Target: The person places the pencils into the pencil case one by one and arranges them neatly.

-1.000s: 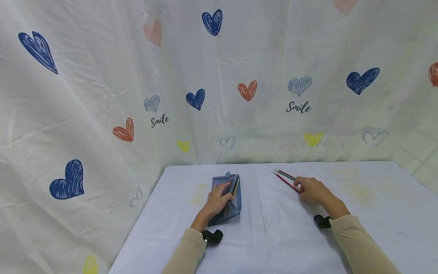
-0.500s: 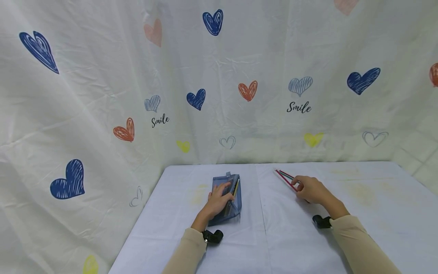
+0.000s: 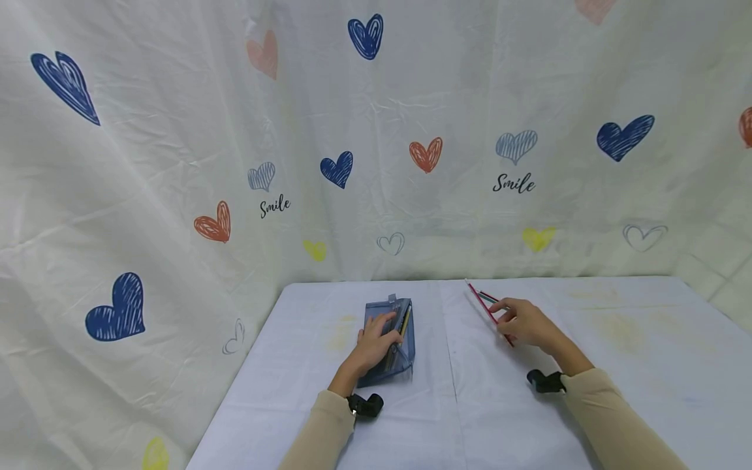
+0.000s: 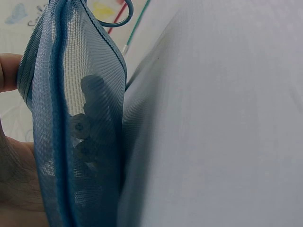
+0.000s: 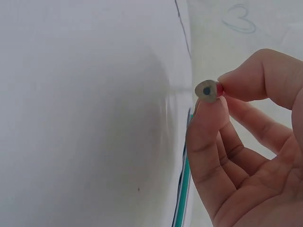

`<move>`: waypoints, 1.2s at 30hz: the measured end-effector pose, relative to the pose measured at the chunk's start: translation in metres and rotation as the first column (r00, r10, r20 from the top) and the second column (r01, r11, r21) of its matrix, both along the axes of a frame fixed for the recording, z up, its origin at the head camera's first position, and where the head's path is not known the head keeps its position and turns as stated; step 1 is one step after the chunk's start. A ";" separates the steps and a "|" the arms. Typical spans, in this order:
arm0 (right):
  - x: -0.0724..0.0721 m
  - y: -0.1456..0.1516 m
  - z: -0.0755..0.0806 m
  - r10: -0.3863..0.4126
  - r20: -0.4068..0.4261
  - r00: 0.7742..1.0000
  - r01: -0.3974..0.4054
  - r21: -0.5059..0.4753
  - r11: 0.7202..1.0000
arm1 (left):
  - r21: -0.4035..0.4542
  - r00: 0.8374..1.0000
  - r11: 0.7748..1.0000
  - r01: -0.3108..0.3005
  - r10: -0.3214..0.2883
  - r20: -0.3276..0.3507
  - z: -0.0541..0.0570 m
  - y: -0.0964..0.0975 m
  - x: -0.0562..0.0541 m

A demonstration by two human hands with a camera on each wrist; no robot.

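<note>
My left hand (image 3: 373,343) lies across a blue mesh pencil case (image 3: 388,373), its index finger and thumb stretched over the top. Through the mesh, the left wrist view shows dark round shapes inside. A yellow pencil (image 3: 405,321) shows along the case's right side. My right hand (image 3: 529,323) pinches a red pencil (image 3: 482,304) between thumb and fingertips, its far end tilted up and away. The right wrist view shows that pencil's blunt near end with a dark core. Beside it on the cloth lie a green pencil (image 5: 182,194) and a dark one, partly hidden by the hand.
A white cloth (image 3: 482,418) covers the table. Its far edge meets a white curtain (image 3: 458,215) printed with hearts. Each wrist carries a black camera, such as the left camera (image 3: 365,406). A blue ring (image 4: 120,21) shows at the case's end.
The right hand has gathered the red pencil from beside the other pencils and lifted it, shifting slightly left. The green and dark pencils stay put. My left hand and the case have not moved.
</note>
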State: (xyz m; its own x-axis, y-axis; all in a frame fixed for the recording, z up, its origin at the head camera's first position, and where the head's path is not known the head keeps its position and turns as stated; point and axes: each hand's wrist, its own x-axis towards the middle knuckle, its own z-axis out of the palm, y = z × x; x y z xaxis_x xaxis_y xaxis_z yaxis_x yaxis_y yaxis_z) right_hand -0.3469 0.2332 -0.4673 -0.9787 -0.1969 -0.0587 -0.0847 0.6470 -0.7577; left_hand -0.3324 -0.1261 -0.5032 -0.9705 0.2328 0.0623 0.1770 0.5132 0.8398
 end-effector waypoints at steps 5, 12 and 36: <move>0.002 -0.009 0.002 0.014 0.060 0.998 -0.009 -0.085 0.996 | -0.005 1.000 1.000 -0.002 0.002 -0.001 -0.001 0.000 -0.001; 0.008 -0.028 0.004 0.071 0.118 0.990 -0.051 -0.169 0.984 | -0.001 1.000 1.000 0.000 0.000 0.003 -0.002 0.000 -0.002; 0.023 -0.090 -0.008 0.209 0.194 0.959 -0.172 -0.189 0.967 | -0.007 1.000 1.000 -0.005 0.005 0.011 0.000 -0.001 0.000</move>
